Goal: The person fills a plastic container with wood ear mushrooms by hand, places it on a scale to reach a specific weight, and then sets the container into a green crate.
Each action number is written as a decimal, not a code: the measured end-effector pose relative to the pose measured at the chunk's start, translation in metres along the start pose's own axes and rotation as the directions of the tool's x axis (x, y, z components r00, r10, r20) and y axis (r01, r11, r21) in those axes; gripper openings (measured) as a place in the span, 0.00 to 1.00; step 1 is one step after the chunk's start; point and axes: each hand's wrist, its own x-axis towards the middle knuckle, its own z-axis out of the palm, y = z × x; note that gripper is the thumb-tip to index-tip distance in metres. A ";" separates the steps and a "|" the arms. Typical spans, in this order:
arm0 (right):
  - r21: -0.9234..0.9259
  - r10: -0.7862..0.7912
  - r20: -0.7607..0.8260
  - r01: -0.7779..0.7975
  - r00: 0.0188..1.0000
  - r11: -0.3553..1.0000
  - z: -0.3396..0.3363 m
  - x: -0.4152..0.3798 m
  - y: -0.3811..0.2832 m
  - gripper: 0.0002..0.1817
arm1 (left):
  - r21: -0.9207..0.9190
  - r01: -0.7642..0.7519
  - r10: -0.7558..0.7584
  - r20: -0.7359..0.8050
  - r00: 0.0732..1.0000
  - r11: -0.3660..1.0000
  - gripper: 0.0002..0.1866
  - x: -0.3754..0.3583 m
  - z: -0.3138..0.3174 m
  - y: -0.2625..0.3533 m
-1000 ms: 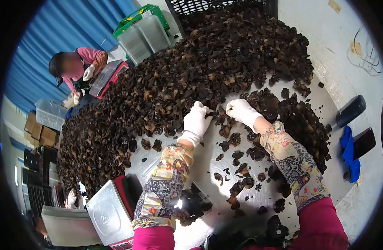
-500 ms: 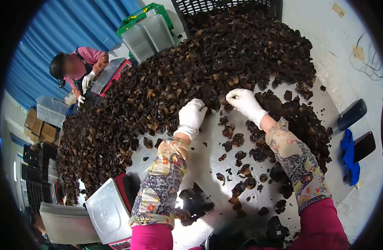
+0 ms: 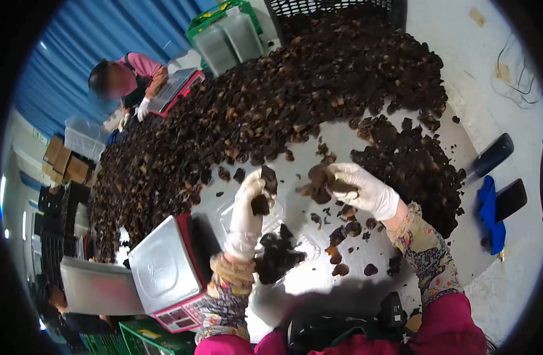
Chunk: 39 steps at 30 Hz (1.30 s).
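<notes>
Both my hands wear white gloves. My left hand [image 3: 248, 201] is closed on dark dried wood ear mushroom pieces [image 3: 268, 180], which stick out past the fingers. My right hand [image 3: 366, 188] grips brown wood ear pieces [image 3: 320, 182] between thumb and fingers, to the right of the left hand. Below the left hand, a clear plastic container [image 3: 298, 269] on the metal table [image 3: 224, 201] holds more dark pieces. Scattered pieces [image 3: 338, 235] lie under the right hand. The big mushroom pile [image 3: 271, 106] spreads beyond both hands, with a smaller heap [image 3: 419, 171] at right.
A box with a pale lid [image 3: 165, 254] stands left of my left arm. A phone [image 3: 510, 200], blue cloth [image 3: 489, 207] and black case [image 3: 494, 155] are at right. A co-worker in pink [image 3: 144, 68] stands far left. A black crate [image 3: 336, 9] is behind the pile.
Both hands have drawn back from the pile's edge toward me, and mushroom pieces now show in each. The view has shifted slightly.
</notes>
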 end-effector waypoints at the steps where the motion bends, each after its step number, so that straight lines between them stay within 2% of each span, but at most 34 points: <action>1: -0.046 0.032 0.003 -0.032 0.999 0.998 0.010 0.001 0.015 0.09 | 0.045 -0.046 0.048 -0.054 0.997 0.998 0.15 -0.026 -0.007 -0.004; 3: -0.208 0.115 -0.222 -0.162 0.968 0.965 0.043 0.000 0.042 0.09 | 0.145 -0.074 0.105 -0.221 0.969 0.987 0.14 -0.073 -0.015 -0.011; 5: -0.393 0.067 -0.243 -0.162 0.968 0.905 0.059 0.005 0.080 0.10 | 0.309 -0.170 0.286 -0.384 0.878 0.936 0.12 -0.103 -0.024 -0.026; 6: -0.694 -0.046 -0.111 -0.045 0.993 0.718 0.061 0.009 0.093 0.11 | 0.325 -0.165 0.293 -0.397 0.870 0.931 0.10 -0.115 -0.023 -0.027; 7: -0.894 -0.108 0.056 0.098 0.993 0.437 0.059 0.014 0.107 0.12 | 0.363 -0.177 0.322 -0.391 0.862 0.915 0.08 -0.126 -0.022 -0.029; 8: -0.925 -0.073 0.055 0.078 0.996 0.372 0.055 0.020 0.123 0.13 | 0.461 -0.174 0.365 -0.366 0.856 0.870 0.07 -0.131 -0.034 -0.043; 9: -0.944 -0.187 0.072 0.127 0.980 0.304 0.060 0.021 0.127 0.11 | 0.555 -0.168 0.405 -0.338 0.849 0.815 0.06 -0.134 -0.044 -0.052; 10: -0.946 -0.202 0.037 0.099 0.979 0.308 0.062 0.025 0.122 0.10 | 0.499 -0.106 0.318 -0.363 0.876 0.860 0.05 -0.141 -0.049 -0.060; 11: -0.948 -0.214 -0.001 0.067 0.977 0.311 0.063 0.031 0.110 0.10 | 0.531 -0.080 0.305 -0.352 0.885 0.844 0.05 -0.145 -0.055 -0.067; 12: -0.965 -0.226 -0.045 0.016 0.973 0.263 0.064 0.036 0.093 0.09 | 0.592 -0.133 0.369 -0.298 0.880 0.795 0.05 -0.146 -0.051 -0.063; 13: -0.963 -0.291 -0.026 0.055 0.956 0.264 0.052 0.043 0.082 0.08 | 0.646 -0.186 0.427 -0.239 0.872 0.740 0.05 -0.147 -0.047 -0.058; 14: -0.961 -0.340 -0.035 0.061 0.940 0.268 0.037 0.051 0.072 0.08 | 0.647 -0.198 0.447 -0.246 0.860 0.736 0.06 -0.146 -0.049 -0.058; 15: -0.985 -0.447 -0.031 0.049 0.894 0.166 0.022 0.060 0.062 0.07 | 0.649 -0.210 0.467 -0.253 0.847 0.731 0.06 -0.143 -0.051 -0.056; 16: -0.989 -0.492 -0.100 -0.033 0.865 0.143 0.007 0.068 0.049 0.06 | 0.573 -0.169 0.414 -0.328 0.849 0.802 0.05 -0.138 -0.051 -0.050; 17: -0.987 -0.560 -0.141 -0.070 0.816 0.146 -0.012 0.076 0.039 0.05 | 0.697 -0.155 0.475 -0.293 0.830 0.700 0.05 -0.128 -0.053 -0.039; 19: -0.995 -0.676 -0.037 -0.092 0.736 -0.045 -0.051 0.095 0.017 0.08 | 0.904 -0.220 0.598 -0.048 0.800 0.367 0.05 -0.097 -0.056 -0.013; 21: -0.927 -0.723 -0.035 -0.293 0.690 -0.235 -0.062 0.112 0.003 0.09 | 0.918 -0.248 0.605 0.011 0.796 0.310 0.08 -0.058 -0.049 0.006; 22: -0.928 -0.725 -0.036 -0.293 0.688 -0.232 -0.068 0.120 -0.002 0.09 | 0.928 -0.263 0.607 0.052 0.793 0.265 0.10 -0.036 -0.046 0.011; 24: -0.838 -0.708 0.063 -0.347 0.703 -0.420 -0.082 0.139 -0.009 0.10 | 0.949 -0.249 0.584 0.094 0.806 0.192 0.13 0.014 -0.041 0.006; 25: -0.840 -0.712 0.065 -0.347 0.699 -0.417 -0.091 0.147 -0.011 0.10 | 0.962 -0.216 0.558 0.088 0.825 0.167 0.15 0.039 -0.042 -0.005; 27: -0.700 -0.644 0.107 -0.403 0.758 -0.590 -0.110 0.156 -0.012 0.10 | 0.971 -0.195 0.519 0.096 0.849 0.140 0.18 0.082 -0.042 -0.029; 28: -0.758 -0.680 0.124 -0.373 0.723 -0.535 -0.116 0.158 -0.014 0.08 | 0.982 -0.158 0.504 0.083 0.860 0.107 0.19 0.100 -0.040 -0.041; 29: -0.782 -0.677 0.050 -0.393 0.734 -0.484 -0.095 0.151 -0.022 0.06 | 0.990 -0.119 0.489 0.069 0.870 0.073 0.20 0.115 -0.040 -0.051; 30: -0.872 -0.724 0.072 -0.309 0.686 -0.380 -0.100 0.149 -0.024 0.07 | 0.998 -0.059 0.471 0.050 0.881 0.005 0.18 0.127 -0.040 -0.057; 31: -0.938 -0.768 0.081 -0.212 0.635 -0.274 -0.105 0.143 -0.027 0.08 | 0.998 -0.055 0.467 0.045 0.883 0.008 0.18 0.137 -0.043 -0.060; 32: -0.978 -0.725 -0.020 -0.163 0.688 -0.128 -0.094 0.132 -0.038 0.11 | 0.998 -0.053 0.429 0.034 0.903 0.031 0.17 0.144 -0.046 -0.062; 33: -0.968 -0.638 -0.232 -0.113 0.734 0.222 -0.088 0.122 -0.045 0.12 | 0.997 -0.052 0.388 0.027 0.921 0.052 0.16 0.150 -0.049 -0.065; 34: -0.863 -0.504 -0.340 -0.050 0.794 0.502 -0.073 0.106 -0.056 0.13 | 0.988 -0.128 0.449 0.078 0.890 0.082 0.13 0.160 -0.061 -0.071; 35: -0.675 -0.344 -0.392 -0.013 0.853 0.738 -0.062 0.092 -0.064 0.14 | 0.957 -0.208 0.464 0.094 0.881 0.201 0.10 0.163 -0.068 -0.069; 36: -0.606 -0.257 -0.349 -0.009 0.901 0.795 -0.062 0.081 -0.067 0.15 | 0.760 -0.142 0.295 -0.069 0.953 0.634 0.09 0.161 -0.069 -0.056; 37: -0.644 -0.161 -0.378 -0.135 0.912 0.753 -0.060 0.071 -0.070 0.16 | 0.400 0.000 0.060 -0.138 0.989 0.917 0.08 0.158 -0.071 -0.045; 38: -0.762 -0.218 -0.474 -0.273 0.853 0.587 -0.057 0.067 -0.063 0.17 | 0.144 0.010 0.003 -0.091 0.996 0.990 0.07 0.150 -0.072 -0.038; 39: -0.818 -0.297 -0.544 -0.416 0.785 0.398 -0.055 0.066 -0.057 0.18 | -0.118 0.035 -0.039 -0.032 0.999 0.992 0.07 0.140 -0.075 -0.033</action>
